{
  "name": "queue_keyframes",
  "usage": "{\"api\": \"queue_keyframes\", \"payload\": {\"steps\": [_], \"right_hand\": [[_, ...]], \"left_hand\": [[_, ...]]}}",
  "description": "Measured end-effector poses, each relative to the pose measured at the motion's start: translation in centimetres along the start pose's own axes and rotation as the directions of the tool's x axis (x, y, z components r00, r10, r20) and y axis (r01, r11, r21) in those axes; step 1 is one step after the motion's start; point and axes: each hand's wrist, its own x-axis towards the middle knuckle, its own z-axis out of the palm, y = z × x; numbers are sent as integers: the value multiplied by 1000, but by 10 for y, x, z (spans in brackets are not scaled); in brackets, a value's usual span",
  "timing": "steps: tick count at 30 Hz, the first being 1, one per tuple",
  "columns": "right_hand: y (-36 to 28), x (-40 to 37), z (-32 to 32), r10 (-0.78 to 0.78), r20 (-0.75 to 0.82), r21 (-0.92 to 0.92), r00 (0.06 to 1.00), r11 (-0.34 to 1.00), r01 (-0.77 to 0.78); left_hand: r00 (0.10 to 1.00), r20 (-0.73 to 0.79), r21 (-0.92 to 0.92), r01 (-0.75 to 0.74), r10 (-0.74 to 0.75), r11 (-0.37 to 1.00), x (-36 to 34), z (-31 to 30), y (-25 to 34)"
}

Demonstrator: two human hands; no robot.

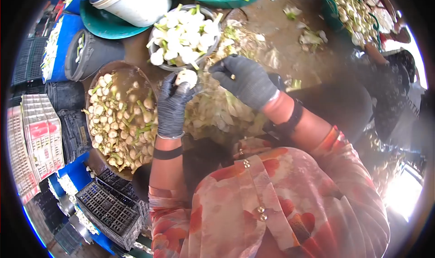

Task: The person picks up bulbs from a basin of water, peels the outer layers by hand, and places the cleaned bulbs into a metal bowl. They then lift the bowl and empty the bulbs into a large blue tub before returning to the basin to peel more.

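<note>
My left hand (173, 106), in a dark glove, is closed round a white bulb (186, 78) that looks like garlic or onion, its thumb lying on top. To the right of it, and apart from the bulb, is my right hand (247, 80), gloved too. Its fingers are curled in a pinch, with a small pale bit showing at them; what they hold I cannot make out. Just beyond my hands stands a grey tub (213, 45) heaped with white bulbs (183, 36) on short green stems. A brown round pan (152, 83) of browner, stemmed bulbs (120, 122) sits left of my left hand.
Loose peelings (222, 108) cover the wet ground below my hands. Crates (111, 208), a black bucket (74, 59) and a white bucket (136, 7) stand at the left. Green basins (226, 2) are at the back. A person (396, 81) works beside a full basket (328, 9) at the right.
</note>
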Motion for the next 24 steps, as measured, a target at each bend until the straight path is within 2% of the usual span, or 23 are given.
{"api": "queue_keyframes", "payload": {"steps": [1,5,9,15,17,19,20,22,23,24], "right_hand": [[-2,-6,-3,-11,25,-36,1000,999,12],[-8,-21,-11,35,84,-214,996,977,-16],[-17,-34,-21,-14,22,-337,1000,941,20],[-12,-43,-22,28,66,-389,997,921,0],[-10,-45,-20,95,50,-271,994,960,-78],[-9,-44,-21,167,24,-160,986,974,-161],[-4,-43,-21,257,14,-107,966,961,-255],[19,-38,-19,428,6,3,904,904,-428],[33,-36,-25,409,-5,-66,912,910,-409],[49,-35,-30,456,-11,-162,890,877,-452]], "left_hand": [[996,-44,-27,78,-79,997,-9,16,-1],[997,-65,169,-22,33,985,-35,54,12],[996,-46,151,-64,71,987,-48,62,10],[997,-10,235,-74,79,969,-50,66,-9],[999,17,249,-41,39,968,-52,68,-5],[997,58,164,-68,59,984,-53,65,-6],[995,77,122,-80,71,989,-53,64,-7],[992,123,-136,14,3,991,-58,65,-5],[988,149,-261,70,-32,963,-58,62,-9],[982,179,-381,126,-60,916,-57,59,-14]]}}
